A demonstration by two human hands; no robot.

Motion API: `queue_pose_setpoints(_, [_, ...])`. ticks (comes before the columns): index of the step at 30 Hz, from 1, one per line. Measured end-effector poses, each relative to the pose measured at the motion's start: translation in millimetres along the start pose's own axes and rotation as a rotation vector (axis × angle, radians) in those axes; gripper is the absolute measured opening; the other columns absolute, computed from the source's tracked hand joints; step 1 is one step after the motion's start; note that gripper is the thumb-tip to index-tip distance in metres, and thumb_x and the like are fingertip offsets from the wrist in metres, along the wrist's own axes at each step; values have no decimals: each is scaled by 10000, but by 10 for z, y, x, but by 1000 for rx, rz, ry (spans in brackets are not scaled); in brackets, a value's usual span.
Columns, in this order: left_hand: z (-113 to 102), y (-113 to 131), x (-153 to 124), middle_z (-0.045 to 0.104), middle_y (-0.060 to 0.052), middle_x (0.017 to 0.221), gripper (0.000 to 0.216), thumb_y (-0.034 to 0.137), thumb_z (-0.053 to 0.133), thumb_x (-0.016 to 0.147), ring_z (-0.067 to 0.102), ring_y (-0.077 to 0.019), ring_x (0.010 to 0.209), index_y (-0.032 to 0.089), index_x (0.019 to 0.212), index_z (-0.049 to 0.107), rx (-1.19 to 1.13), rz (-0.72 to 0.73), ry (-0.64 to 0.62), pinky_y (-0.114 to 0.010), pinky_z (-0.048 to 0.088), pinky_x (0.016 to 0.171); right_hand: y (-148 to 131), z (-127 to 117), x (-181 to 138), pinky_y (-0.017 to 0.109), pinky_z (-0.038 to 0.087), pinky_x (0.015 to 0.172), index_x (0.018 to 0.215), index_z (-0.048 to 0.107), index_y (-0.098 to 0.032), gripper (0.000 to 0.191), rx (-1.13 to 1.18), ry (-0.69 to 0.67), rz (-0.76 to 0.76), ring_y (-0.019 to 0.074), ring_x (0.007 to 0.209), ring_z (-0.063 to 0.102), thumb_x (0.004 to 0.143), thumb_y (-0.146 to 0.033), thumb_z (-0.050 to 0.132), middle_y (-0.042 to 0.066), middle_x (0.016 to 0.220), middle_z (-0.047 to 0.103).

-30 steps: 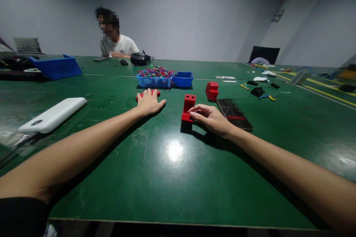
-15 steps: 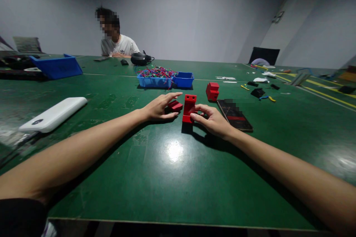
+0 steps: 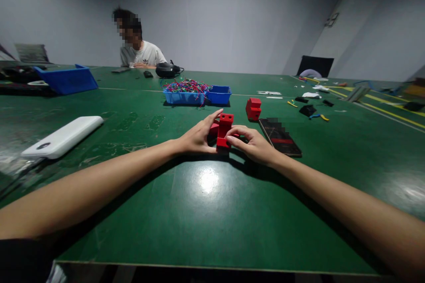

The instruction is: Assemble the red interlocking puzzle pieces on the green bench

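Observation:
An upright red plastic block with two round holes near its top stands on the green table in front of me. My right hand grips its lower right side with thumb and curled fingers. My left hand is at the block's left side, thumb and fingers spread apart, the fingertips close to its left edge; whether they touch it I cannot tell. Partly hidden between the left hand and the block is a smaller red piece. Another red block stands farther back on the right.
A dark phone lies right of my right hand. Blue bins stand ahead, one heaped with coloured wires. A white power bank with a cable lies left. Across the table sits a person. Pliers and scraps lie far right.
My left hand has moved right, up to the upright red block. The smaller red piece has shifted right and is now partly behind the block. My right hand keeps its grip.

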State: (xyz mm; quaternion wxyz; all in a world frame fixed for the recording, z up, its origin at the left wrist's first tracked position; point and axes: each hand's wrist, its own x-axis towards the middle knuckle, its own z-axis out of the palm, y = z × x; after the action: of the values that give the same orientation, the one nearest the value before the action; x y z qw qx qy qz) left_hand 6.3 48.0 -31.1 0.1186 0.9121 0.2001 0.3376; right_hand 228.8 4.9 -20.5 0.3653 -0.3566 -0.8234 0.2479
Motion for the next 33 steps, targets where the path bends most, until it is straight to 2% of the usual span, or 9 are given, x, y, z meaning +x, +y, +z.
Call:
queue_pose_setpoints(3, [16, -16, 5, 503, -187, 1367, 996, 442, 788, 682, 550, -343, 1239, 195, 1463, 222, 35, -31, 37, -507, 453, 1047, 14, 16, -3, 335, 478, 826, 925, 601, -206, 214, 66, 21, 42, 191, 891, 627, 913, -409, 534, 43, 956, 672])
queue_pose_setpoints(5, [13, -43, 3, 509, -185, 1336, 976, 450, 797, 663, 562, -346, 1208, 188, 1428, 250, 57, -27, 57, -508, 465, 1024, 40, 24, 1, 330, 498, 807, 956, 568, -209, 227, 69, 119, 85, 192, 890, 644, 928, -423, 499, 50, 966, 671])
queue_pose_setpoints(8, [7, -67, -4, 484, -204, 1336, 977, 471, 794, 661, 571, -350, 1180, 177, 1409, 239, 77, 13, 72, -504, 485, 990, 102, 30, 15, 383, 489, 898, 1057, 549, -203, 226, -107, 244, 107, 231, 1005, 652, 893, -359, 539, 99, 1094, 673])
queue_pose_setpoints(13, [-6, -42, -19, 500, -190, 1320, 977, 439, 786, 680, 590, -324, 1149, 192, 1422, 201, 74, 57, 66, -469, 499, 972, 193, 54, 27, 465, 461, 962, 1220, 496, -210, 438, -292, 124, 158, 282, 1090, 643, 800, -239, 616, 139, 1198, 663])
queue_pose_setpoints(17, [-16, -28, -30, 520, -186, 1306, 1000, 449, 793, 669, 596, -335, 1142, 192, 1431, 199, 95, 22, 62, -486, 496, 966, 224, 56, 29, 429, 485, 901, 1175, 523, -225, 392, -254, 199, 218, 257, 993, 670, 800, -254, 632, 106, 1079, 701])
queue_pose_setpoints(20, [-17, -32, -29, 533, -185, 1296, 1017, 476, 797, 657, 596, -344, 1149, 190, 1432, 205, 111, -5, 65, -501, 488, 974, 232, 31, 52, 371, 503, 796, 1118, 551, -223, 334, -110, 360, 330, 224, 890, 669, 816, -342, 627, 76, 983, 704])
queue_pose_setpoints(24, [-10, -47, -19, 544, -187, 1287, 1013, 477, 797, 655, 602, -347, 1148, 185, 1429, 213, 111, -24, 59, -511, 491, 971, 143, 8, 100, 236, 439, 539, 991, 572, -225, 240, 342, 500, 462, 152, 671, 648, 864, -428, 557, 10, 829, 687])
queue_pose_setpoints(27, [-4, -57, -15, 567, -181, 1254, 1006, 482, 796, 652, 605, -353, 1147, 180, 1422, 223, 100, -33, 57, -518, 493, 970, 23, 15, 121, 186, 378, 437, 934, 556, -203, 157, 658, 489, 569, 123, 562, 657, 933, -337, 474, 2, 750, 690])
queue_pose_setpoints(33, [-4, -49, -17, 558, -197, 1267, 993, 506, 782, 657, 589, -367, 1175, 165, 1409, 231, 115, -59, 52, -526, 490, 979, -44, 26, 121, 162, 387, 389, 842, 553, -166, 308, 767, 501, 588, 108, 475, 641, 1013, -351, 376, 27, 627, 670])
